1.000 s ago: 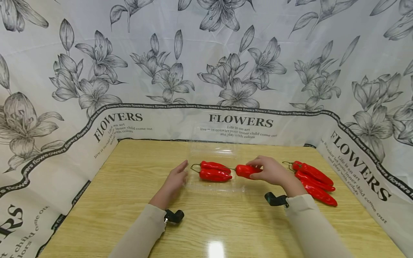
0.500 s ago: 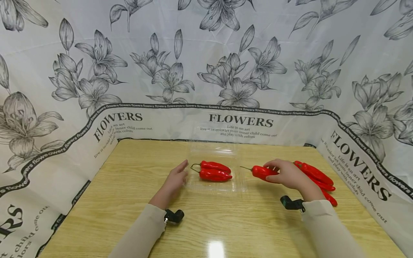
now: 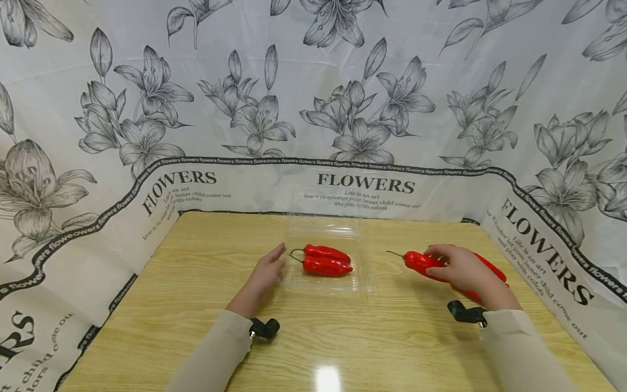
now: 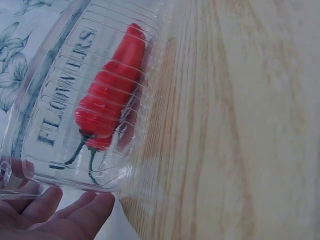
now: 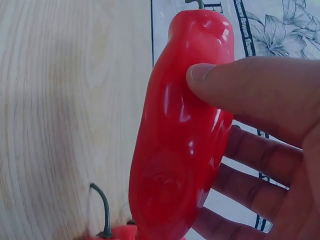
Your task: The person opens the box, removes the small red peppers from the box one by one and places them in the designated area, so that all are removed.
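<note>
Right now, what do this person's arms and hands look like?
Long, plain beige sleeves reach to about the wrists. A small, black, angular device sits at each wrist. The left hand and right hand are bare, without gloves.

In the head view, the right grip (image 3: 462,270) hides the tip of the held pepper (image 3: 423,264) and much of the loose peppers (image 3: 492,267), too much to count them. The right wrist view cuts off the held pepper's stem. The left wrist view crops the left grip (image 4: 62,215); whether it touches the plastic box (image 4: 95,186) cannot be told.
</note>
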Available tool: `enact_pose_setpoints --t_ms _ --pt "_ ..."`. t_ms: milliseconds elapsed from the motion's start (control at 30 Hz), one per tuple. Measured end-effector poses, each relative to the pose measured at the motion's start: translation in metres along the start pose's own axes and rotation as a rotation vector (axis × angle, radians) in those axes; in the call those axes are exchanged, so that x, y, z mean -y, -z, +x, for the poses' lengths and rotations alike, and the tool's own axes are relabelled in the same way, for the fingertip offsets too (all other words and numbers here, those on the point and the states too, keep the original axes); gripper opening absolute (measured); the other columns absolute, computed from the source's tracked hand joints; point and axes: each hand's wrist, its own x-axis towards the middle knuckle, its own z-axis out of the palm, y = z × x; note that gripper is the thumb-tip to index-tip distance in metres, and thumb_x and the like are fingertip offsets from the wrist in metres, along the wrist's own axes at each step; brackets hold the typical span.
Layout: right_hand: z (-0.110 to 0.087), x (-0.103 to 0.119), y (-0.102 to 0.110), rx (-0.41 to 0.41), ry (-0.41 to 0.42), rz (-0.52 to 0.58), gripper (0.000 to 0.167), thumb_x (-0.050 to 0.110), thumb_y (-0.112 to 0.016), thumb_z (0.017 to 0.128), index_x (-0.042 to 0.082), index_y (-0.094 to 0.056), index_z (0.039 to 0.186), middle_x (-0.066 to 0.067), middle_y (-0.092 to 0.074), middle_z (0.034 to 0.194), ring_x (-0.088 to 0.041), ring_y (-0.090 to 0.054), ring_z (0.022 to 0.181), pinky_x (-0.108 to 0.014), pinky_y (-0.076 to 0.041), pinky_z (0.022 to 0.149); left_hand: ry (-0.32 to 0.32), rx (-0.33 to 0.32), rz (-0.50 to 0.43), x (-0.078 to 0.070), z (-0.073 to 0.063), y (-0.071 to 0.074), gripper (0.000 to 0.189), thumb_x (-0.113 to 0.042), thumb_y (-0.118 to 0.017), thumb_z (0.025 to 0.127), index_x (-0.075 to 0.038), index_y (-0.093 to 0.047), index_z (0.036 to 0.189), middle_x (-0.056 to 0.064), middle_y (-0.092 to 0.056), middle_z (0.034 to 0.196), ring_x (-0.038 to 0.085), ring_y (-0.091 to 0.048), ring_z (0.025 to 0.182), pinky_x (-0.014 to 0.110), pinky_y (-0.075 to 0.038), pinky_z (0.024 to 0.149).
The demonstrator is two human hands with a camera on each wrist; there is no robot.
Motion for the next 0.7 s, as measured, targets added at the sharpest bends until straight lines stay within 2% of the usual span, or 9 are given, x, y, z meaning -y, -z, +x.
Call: enact_pose_setpoints --t_ms 100,167,233,300,367,433,533,700 --pt "-0.003 -0.008 0.003 -0.02 0.005 -0.005 0.053 0.033 -0.071 0.085 0.007 -0.058 0.129 -0.021 -0.063 0.122 -0.032 -0.058 0.1 -0.047 -0.05 0.08 -0.006 0.005 0.01 0.0 0.0 0.0 0.055 -0.011 -0.04 0.101 -0.018 -0.028 0.154 0.003 -0.028 0.16 0.014 -0.04 0.07 0.024 -0.04 0.064" --pt "-0.005 -0.013 0.004 -0.042 0.015 -0.018 0.051 0.032 -0.071 0.086 0.006 -0.059 0.129 -0.021 -0.063 0.122 -0.035 -0.058 0.104 -0.054 -0.046 0.087 -0.008 0.008 0.015 0.0 0.001 0.0 0.055 -0.011 -0.04 0.101 -0.018 -0.028 0.154 0.003 -0.028 0.16 0.015 -0.039 0.069 0.024 -0.04 0.063" --pt "-0.007 -0.018 0.005 -0.057 0.021 -0.019 0.05 0.03 -0.071 0.086 0.005 -0.059 0.128 -0.022 -0.063 0.123 -0.037 -0.057 0.106 -0.058 -0.043 0.091 -0.005 0.006 0.013 0.0 0.0 0.0 0.055 -0.011 -0.04 0.101 -0.019 -0.028 0.154 0.002 -0.028 0.16 0.017 -0.044 0.077 0.024 -0.04 0.064" --pt "-0.009 -0.024 0.005 -0.073 0.03 -0.024 0.048 0.028 -0.071 0.086 0.003 -0.06 0.126 -0.023 -0.063 0.121 -0.038 -0.058 0.106 -0.059 -0.043 0.091 -0.005 0.003 0.006 0.001 0.0 0.0 0.055 -0.01 -0.04 0.101 -0.019 -0.028 0.154 0.002 -0.028 0.16 0.019 -0.048 0.095 0.026 -0.04 0.068" --pt "-0.011 -0.03 0.006 -0.085 0.037 -0.03 0.048 0.027 -0.071 0.086 0.002 -0.061 0.125 -0.025 -0.063 0.12 -0.039 -0.058 0.104 -0.058 -0.044 0.09 -0.006 0.006 0.001 0.001 0.0 0.0 0.055 -0.01 -0.04 0.101 -0.018 -0.028 0.154 0.003 -0.027 0.16 0.022 -0.045 0.117 0.028 -0.041 0.074" --pt "-0.013 -0.036 0.007 -0.095 0.034 -0.036 0.048 0.028 -0.071 0.086 0.001 -0.061 0.123 -0.025 -0.064 0.118 -0.039 -0.058 0.103 -0.056 -0.045 0.088 -0.005 0.007 -0.004 0.001 0.0 0.0 0.055 -0.009 -0.04 0.101 -0.017 -0.028 0.154 0.004 -0.026 0.16 0.023 -0.037 0.132 0.03 -0.04 0.08" --pt "-0.015 -0.046 0.01 -0.1 0.017 -0.056 0.048 0.03 -0.071 0.086 0.001 -0.06 0.124 -0.025 -0.064 0.115 -0.038 -0.058 0.1 -0.054 -0.046 0.085 -0.005 0.011 -0.007 0.001 -0.001 0.0 0.055 -0.009 -0.04 0.101 -0.017 -0.028 0.154 0.004 -0.025 0.161 0.024 -0.033 0.136 0.031 -0.04 0.081" --pt "-0.019 -0.058 0.015 -0.088 -0.014 -0.078 0.052 0.032 -0.069 0.087 0.0 -0.059 0.125 -0.026 -0.064 0.112 -0.04 -0.059 0.099 -0.054 -0.047 0.081 -0.011 0.009 0.002 0.0 0.0 0.0 0.055 -0.009 -0.04 0.101 -0.016 -0.027 0.154 0.004 -0.027 0.16 0.026 -0.043 0.122 0.026 -0.04 0.068"
